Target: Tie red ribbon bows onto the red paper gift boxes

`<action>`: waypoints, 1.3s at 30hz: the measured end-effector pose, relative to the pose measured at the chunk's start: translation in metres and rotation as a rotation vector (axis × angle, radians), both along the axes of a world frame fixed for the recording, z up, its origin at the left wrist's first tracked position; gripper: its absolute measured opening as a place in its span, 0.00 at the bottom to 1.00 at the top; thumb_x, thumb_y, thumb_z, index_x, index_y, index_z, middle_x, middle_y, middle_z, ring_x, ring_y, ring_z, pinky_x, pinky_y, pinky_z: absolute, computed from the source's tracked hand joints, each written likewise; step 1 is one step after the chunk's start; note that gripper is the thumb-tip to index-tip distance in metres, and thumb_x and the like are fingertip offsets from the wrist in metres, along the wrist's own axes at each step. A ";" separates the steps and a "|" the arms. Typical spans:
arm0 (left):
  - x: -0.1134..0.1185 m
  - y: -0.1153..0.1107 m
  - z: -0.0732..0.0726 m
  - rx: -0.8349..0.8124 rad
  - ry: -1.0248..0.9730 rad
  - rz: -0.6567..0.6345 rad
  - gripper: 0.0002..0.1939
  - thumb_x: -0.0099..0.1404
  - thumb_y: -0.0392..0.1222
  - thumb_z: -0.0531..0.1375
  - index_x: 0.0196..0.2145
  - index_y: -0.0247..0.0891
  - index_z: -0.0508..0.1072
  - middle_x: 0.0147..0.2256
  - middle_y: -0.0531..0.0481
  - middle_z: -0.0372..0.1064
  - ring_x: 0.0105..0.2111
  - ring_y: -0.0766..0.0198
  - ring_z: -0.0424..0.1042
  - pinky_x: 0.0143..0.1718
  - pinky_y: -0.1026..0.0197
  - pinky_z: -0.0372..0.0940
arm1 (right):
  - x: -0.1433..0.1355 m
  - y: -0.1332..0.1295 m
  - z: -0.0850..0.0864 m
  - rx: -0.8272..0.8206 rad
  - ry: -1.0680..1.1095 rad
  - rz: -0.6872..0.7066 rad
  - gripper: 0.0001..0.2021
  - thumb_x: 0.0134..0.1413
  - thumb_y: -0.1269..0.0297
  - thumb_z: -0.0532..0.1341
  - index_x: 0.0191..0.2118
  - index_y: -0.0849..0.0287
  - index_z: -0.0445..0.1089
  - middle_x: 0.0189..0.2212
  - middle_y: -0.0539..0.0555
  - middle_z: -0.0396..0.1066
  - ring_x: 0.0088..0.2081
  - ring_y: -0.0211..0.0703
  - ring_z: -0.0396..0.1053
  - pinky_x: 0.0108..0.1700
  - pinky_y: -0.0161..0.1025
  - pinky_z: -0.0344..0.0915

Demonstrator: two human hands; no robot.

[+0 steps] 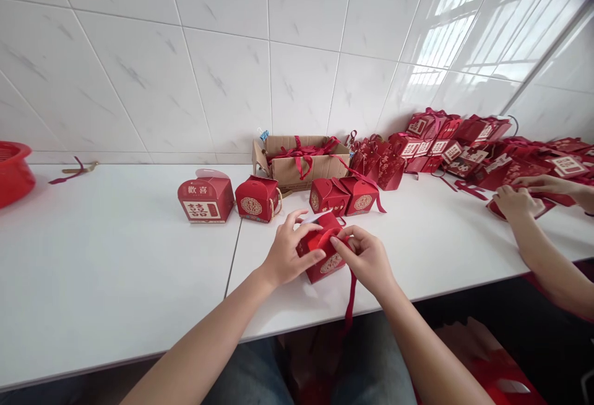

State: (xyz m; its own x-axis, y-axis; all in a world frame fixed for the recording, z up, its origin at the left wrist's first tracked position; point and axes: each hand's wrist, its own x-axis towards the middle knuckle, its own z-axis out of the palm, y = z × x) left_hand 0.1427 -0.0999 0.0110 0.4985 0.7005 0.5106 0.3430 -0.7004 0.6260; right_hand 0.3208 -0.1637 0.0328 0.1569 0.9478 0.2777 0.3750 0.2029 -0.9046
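A small red gift box [320,267] with a gold round emblem sits near the table's front edge, between my hands. My left hand [293,247] rests at its left side, thumb and fingers apart around the top flaps. With thumb and fingertips pinched, my right hand [364,255] grips a dark red ribbon [351,303] at the box's top right; one end hangs over the table edge. Just behind stand two similar red boxes [328,195], and a red box with a rope handle [254,199] is to their left.
A larger red box [204,200] stands further left. Behind is a cardboard box [320,168] of red ribbons. Piled red boxes [436,139] fill the back right, where another person's hands [515,200] work. A red basin [13,173] is at the far left.
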 end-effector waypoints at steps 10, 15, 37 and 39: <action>0.012 0.003 0.026 -0.146 -0.184 0.056 0.11 0.63 0.49 0.58 0.30 0.41 0.75 0.53 0.46 0.65 0.56 0.53 0.62 0.61 0.45 0.52 | 0.000 0.004 0.001 0.093 -0.068 -0.046 0.11 0.51 0.53 0.63 0.30 0.56 0.67 0.15 0.44 0.55 0.19 0.34 0.52 0.25 0.35 0.52; 0.013 0.002 0.059 -0.024 -0.111 0.064 0.11 0.63 0.47 0.58 0.28 0.42 0.75 0.50 0.47 0.68 0.55 0.52 0.62 0.60 0.44 0.53 | 0.010 0.011 0.011 0.227 0.013 -0.076 0.13 0.56 0.52 0.58 0.38 0.56 0.71 0.34 0.55 0.72 0.35 0.42 0.67 0.33 0.36 0.60; 0.011 0.032 0.027 -0.207 -0.229 0.251 0.11 0.62 0.49 0.59 0.31 0.38 0.72 0.30 0.50 0.73 0.32 0.62 0.72 0.34 0.61 0.66 | 0.019 0.080 0.007 0.095 0.495 0.417 0.16 0.51 0.57 0.63 0.20 0.59 0.61 0.19 0.45 0.54 0.24 0.33 0.51 0.31 0.35 0.52; 0.012 0.030 0.025 -0.272 -0.297 0.271 0.11 0.61 0.49 0.60 0.29 0.38 0.72 0.28 0.52 0.71 0.30 0.63 0.71 0.33 0.62 0.65 | 0.020 0.078 0.003 0.058 0.452 0.377 0.17 0.50 0.57 0.63 0.19 0.58 0.61 0.20 0.46 0.53 0.25 0.35 0.52 0.33 0.36 0.54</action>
State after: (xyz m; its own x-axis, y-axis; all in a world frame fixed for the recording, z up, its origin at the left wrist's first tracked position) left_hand 0.1546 -0.0695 0.0365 0.1401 0.9129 0.3834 0.2691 -0.4078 0.8725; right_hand 0.3404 -0.0854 0.0356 -0.0725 0.9464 0.3148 -0.1530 0.3014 -0.9412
